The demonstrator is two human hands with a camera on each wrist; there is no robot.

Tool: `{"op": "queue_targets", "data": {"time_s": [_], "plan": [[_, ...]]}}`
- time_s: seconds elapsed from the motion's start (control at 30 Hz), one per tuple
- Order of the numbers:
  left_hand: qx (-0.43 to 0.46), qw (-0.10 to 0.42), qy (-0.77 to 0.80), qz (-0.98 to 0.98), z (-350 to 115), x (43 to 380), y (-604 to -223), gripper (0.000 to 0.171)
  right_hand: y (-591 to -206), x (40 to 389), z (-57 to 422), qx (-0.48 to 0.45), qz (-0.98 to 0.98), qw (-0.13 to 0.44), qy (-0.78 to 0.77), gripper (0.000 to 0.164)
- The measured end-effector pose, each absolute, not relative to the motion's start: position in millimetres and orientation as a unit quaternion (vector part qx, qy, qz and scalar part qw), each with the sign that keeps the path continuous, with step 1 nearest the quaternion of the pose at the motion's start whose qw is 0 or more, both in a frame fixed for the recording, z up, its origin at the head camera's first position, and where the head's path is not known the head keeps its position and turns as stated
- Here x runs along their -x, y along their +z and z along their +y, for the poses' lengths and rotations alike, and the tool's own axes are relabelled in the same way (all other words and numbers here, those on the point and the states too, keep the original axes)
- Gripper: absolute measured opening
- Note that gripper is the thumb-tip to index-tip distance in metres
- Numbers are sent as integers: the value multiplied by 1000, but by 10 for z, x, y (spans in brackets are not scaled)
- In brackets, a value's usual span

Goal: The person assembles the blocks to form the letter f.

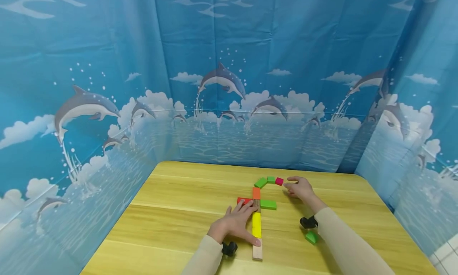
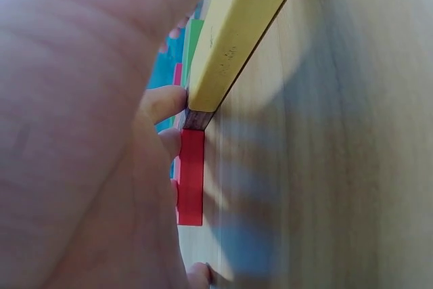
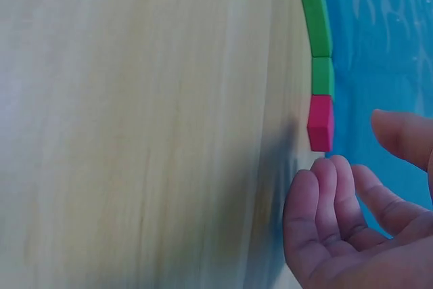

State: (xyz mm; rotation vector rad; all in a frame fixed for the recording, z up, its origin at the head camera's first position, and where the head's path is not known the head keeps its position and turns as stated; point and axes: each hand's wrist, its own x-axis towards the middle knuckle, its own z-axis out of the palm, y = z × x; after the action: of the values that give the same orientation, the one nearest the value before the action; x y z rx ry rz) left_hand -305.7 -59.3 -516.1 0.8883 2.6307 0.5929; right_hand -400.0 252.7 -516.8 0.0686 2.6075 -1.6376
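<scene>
A column of wooden blocks stands on the table: orange (image 1: 256,193), brown (image 1: 257,206), yellow (image 1: 256,225) and plain wood (image 1: 257,252). Red (image 1: 243,200) and green (image 1: 268,204) blocks branch off its sides. From the top, an arc bends right through a green block (image 1: 261,182), a smaller green block (image 1: 271,179) and a magenta block (image 1: 279,181). My left hand (image 1: 234,223) spreads over the column, fingertips on the red and brown blocks, thumb at the plain one. Beside the magenta block, my right hand (image 1: 300,188) has loosely bent fingers (image 3: 301,197) and holds nothing.
A loose green block (image 1: 311,237) lies on the wooden table (image 1: 171,211) under my right forearm. Black wrist cameras sit at both wrists. Behind the table's far edge hangs a blue dolphin curtain (image 1: 222,140).
</scene>
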Motion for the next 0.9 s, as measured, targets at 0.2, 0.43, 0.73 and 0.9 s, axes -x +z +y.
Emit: {"op": "queue_targets", "data": {"time_s": [0.2, 0.43, 0.73, 0.9], "plan": [[-311, 148, 211, 915, -584, 3084, -5214, 108, -5086, 3809, 2587, -7, 857, 23, -515, 54], [-310, 142, 208, 917, -593, 3078, -5193, 110, -5033, 3622, 2634, 15, 852, 9, -523, 54], [-310, 140, 208, 917, -599, 3083, -5181, 109, -4957, 3373, 2667, 33, 852, 1, -523, 52], [-308, 149, 212, 915, -601, 3075, -5196, 108, -4956, 3196, 2670, 43, 866, 3, -499, 51]]}}
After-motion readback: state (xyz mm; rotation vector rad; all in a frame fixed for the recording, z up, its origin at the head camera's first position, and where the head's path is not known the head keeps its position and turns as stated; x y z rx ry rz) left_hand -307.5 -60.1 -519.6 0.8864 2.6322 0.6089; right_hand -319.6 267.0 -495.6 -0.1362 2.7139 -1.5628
